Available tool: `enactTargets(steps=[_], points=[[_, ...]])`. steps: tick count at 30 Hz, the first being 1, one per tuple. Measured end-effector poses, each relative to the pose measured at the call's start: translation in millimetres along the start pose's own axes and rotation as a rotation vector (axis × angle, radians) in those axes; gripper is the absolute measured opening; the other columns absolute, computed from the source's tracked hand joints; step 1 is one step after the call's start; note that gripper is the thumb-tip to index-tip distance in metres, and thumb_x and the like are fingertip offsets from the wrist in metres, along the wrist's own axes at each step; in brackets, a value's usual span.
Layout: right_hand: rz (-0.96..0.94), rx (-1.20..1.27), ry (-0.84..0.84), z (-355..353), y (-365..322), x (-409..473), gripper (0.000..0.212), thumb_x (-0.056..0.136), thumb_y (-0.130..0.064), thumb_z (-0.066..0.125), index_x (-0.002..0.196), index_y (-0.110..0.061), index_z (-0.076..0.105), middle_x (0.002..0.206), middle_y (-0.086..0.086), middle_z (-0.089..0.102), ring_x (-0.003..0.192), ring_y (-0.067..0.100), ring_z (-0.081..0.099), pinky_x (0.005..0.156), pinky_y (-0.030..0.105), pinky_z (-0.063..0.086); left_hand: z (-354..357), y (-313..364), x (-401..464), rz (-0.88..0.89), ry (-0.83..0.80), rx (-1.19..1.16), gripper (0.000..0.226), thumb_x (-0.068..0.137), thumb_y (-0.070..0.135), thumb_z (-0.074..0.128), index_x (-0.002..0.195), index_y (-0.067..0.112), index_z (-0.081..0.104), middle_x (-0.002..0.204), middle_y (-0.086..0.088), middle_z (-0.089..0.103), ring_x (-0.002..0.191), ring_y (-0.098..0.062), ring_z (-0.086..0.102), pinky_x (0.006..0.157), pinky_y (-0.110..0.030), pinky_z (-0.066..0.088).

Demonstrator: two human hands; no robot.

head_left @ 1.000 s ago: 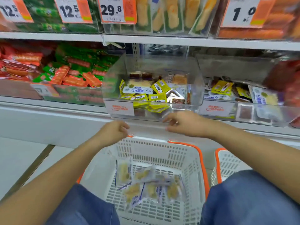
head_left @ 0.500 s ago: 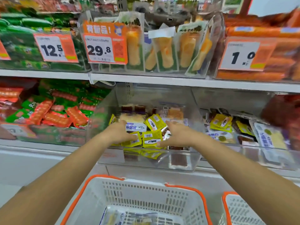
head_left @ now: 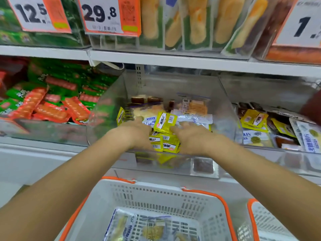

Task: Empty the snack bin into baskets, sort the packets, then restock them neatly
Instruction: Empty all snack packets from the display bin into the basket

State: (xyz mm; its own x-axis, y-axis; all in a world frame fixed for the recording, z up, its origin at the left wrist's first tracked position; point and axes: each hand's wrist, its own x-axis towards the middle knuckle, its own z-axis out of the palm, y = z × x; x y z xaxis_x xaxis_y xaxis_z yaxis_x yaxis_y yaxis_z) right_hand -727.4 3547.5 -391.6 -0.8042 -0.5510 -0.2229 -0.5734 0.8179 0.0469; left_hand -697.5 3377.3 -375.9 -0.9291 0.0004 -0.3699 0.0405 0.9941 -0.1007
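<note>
Your fingers are inside the clear snack bin, buried among the packets; blur and the packets hide the tips, so you can't tell whether they are curled round anything or lying flat. Left hand sits at the left of the yellow packets, back of the hand up, touching them. Right hand sits at their right, also touching, so the yellow cluster is squeezed between your two hands at the bin's front.

Behind the yellow cluster, deeper in the bin: white-and-blue packets, a pale orange-tinted packet, and dark brown pieces along the back.

Both forearms reach over the bin's front wall.

Below the bin, the white basket with orange rim holds several clear packets with yellow contents. A second basket stands just right of the first, mostly cut off.

Right of the bin, a neighbouring bin carries similar yellow and white packets. Left of it, red and green sausage packs. Above it, a shelf of long yellow-orange packs with price tags reading 12.5, 29.8.
</note>
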Motion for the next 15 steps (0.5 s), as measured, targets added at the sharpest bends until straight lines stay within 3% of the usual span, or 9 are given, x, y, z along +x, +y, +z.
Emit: enactTargets(steps=[2,4,8,12,15], points=[[-0.146,0.081,0.058,-2.8,-2.6,2.7,0.081,0.083,-0.055,0.064,0.148,-0.029,0.025,0.139,0.008,0.04,0.128,0.028,0.041,0.102,0.036,0.039,-1.2,2.1,-0.8,0.023,0.01,0.005,0.077,0.072,0.074,0.059,0.131,0.027,0.05,0.125,-0.004,0.05,0.103,-0.022,0.052,0.084,-0.029,0.043],[-0.249,0.088,-0.03,-2.9,-3.1,9.1,0.078,0.088,-0.046,0.062,0.151,-0.03,0.018,0.146,0.007,0.035,0.133,0.026,0.036,0.105,0.032,0.034,-3.2,1.5,2.6,0.041,-0.131,-0.041,0.088,0.066,0.079,0.06,0.138,0.031,0.043,0.135,0.001,0.05,0.116,-0.019,0.049,0.096,-0.032,0.042],[-0.199,-0.161,-0.161,7.8,-5.5,23.3,0.065,0.099,-0.034,0.042,0.152,-0.036,0.003,0.159,0.01,0.006,0.141,0.035,0.022,0.106,0.045,0.032,-9.8,2.5,6.6,-0.007,-0.334,-0.076,0.107,0.068,0.075,0.063,0.152,0.031,0.014,0.158,0.004,0.016,0.141,-0.02,0.027,0.105,-0.035,0.034],[-0.15,-0.239,-0.01,6.6,-10.5,34.9,0.062,0.093,-0.048,0.048,0.148,-0.034,0.022,0.138,0.014,0.04,0.117,0.035,0.05,0.081,0.037,0.042,2.4,14.5,14.4,-0.026,-0.208,0.035,0.101,0.075,0.055,0.07,0.151,0.019,0.014,0.156,-0.016,0.012,0.136,-0.031,0.034,0.102,-0.041,0.041],[-0.153,-0.323,0.082,2.5,-13.2,37.4,0.054,0.092,-0.045,0.049,0.141,-0.029,0.033,0.122,0.011,0.052,0.103,0.03,0.057,0.067,0.032,0.035,11.6,13.8,22.4,0.007,-0.038,-0.014,0.065,0.089,0.046,0.057,0.139,0.01,0.035,0.141,-0.02,0.037,0.122,-0.035,0.047,0.096,-0.041,0.045]])
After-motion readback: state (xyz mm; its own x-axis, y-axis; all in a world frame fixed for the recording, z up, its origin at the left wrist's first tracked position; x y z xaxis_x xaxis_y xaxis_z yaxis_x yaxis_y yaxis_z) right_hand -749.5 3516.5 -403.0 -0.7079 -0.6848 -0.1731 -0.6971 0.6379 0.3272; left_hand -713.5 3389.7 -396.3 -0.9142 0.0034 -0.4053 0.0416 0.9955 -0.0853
